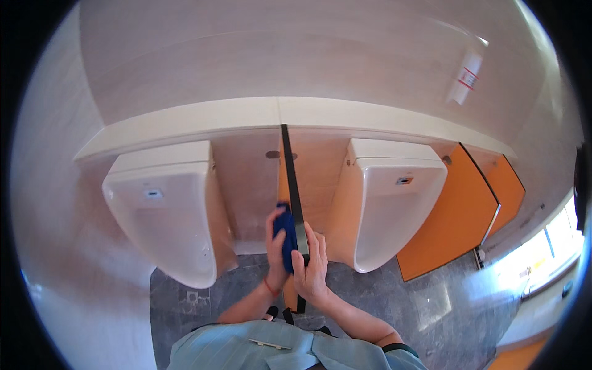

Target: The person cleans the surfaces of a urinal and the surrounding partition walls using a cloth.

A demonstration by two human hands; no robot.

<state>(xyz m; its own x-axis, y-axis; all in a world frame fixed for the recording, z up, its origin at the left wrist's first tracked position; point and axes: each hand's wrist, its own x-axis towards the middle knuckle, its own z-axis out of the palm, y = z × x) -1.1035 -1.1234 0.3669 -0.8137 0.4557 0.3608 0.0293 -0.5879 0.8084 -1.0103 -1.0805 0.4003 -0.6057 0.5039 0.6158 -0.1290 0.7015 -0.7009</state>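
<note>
A blue cloth (285,233) is held in my left hand (276,252), pressed flat against the left face of an orange urinal divider (283,178) with a dark edge. On the other side of that panel, my right hand (314,270) grips its front edge, thumb on the near side and fingers along the right face. A white urinal (169,217) hangs on the wall to the left of the panel, and another white urinal (393,208) to the right. Part of the divider's lower half is hidden behind my hands.
More orange dividers (451,217) stand at the right. A pale ledge (203,113) runs along the wall above the urinals. Grey tiles cover the floor (393,305). A bright window (550,245) is at the far right, and a label (467,78) is on the wall.
</note>
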